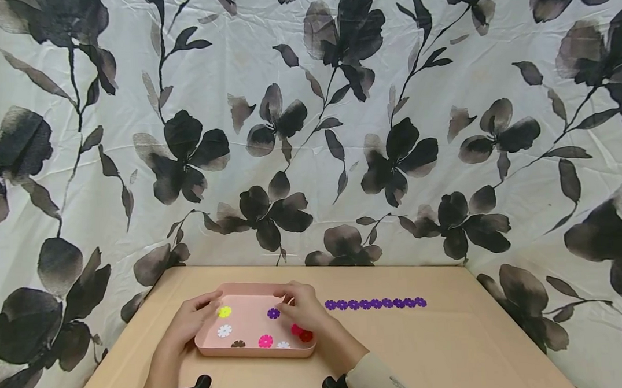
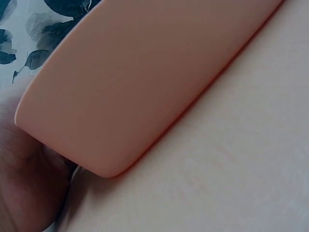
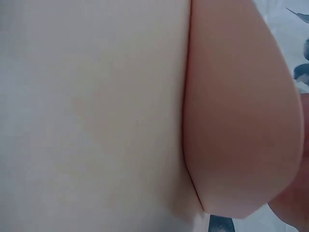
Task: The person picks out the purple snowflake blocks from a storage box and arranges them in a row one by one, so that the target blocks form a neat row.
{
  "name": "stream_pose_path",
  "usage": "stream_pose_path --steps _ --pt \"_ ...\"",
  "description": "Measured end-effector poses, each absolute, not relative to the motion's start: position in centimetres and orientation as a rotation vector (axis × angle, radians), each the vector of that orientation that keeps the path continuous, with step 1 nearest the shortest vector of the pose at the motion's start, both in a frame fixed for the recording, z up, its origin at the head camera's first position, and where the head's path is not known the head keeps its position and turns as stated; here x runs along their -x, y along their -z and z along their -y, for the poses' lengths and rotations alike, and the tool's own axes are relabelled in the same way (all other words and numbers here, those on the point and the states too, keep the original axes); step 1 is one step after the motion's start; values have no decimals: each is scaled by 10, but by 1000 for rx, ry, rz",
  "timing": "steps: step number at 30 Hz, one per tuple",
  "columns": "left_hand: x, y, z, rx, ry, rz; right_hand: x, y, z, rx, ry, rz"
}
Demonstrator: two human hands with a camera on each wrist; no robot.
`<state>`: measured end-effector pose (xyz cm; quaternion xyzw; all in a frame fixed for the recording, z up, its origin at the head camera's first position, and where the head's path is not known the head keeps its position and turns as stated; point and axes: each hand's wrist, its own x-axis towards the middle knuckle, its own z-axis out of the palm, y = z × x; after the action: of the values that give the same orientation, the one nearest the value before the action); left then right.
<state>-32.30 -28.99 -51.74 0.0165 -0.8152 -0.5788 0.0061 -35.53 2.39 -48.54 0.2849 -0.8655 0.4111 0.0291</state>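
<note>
A shallow pink tray (image 1: 245, 352) lies on the table with flower-shaped pieces scattered in it. My left hand (image 1: 183, 326) holds the tray's left side, its fingers over the rim. Inside the tray, the bent fingers of my right hand (image 1: 308, 307) hover close to a purple flower piece (image 1: 273, 313); I cannot tell whether they pinch anything. A yellow piece (image 1: 224, 312) and a white piece (image 1: 224, 331) lie near my left fingertips. Toward the front are a brown piece (image 1: 238, 343), a pink piece (image 1: 265, 340) and a red piece (image 1: 306, 336) beside my right hand.
Right of the tray, a straight row of several purple flower pieces (image 1: 375, 303) runs across the light wooden table (image 1: 427, 351). Behind the table's back edge hangs a white cloth (image 1: 262, 40) printed with dark flowers.
</note>
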Motion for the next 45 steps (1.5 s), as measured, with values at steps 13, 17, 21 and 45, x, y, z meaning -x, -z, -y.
stream_pose_path --steps 13,17,21,45 --pt "323 518 288 -42 1813 2536 363 493 -16 -867 -1155 2767" --pt "322 516 288 -41 1808 2541 367 496 -15 -849 -1135 2820" --pt "321 516 288 -43 1799 2551 367 497 -14 -845 -1136 2871" --pt "325 519 291 -30 1797 2534 368 494 -8 -910 -1024 2957"
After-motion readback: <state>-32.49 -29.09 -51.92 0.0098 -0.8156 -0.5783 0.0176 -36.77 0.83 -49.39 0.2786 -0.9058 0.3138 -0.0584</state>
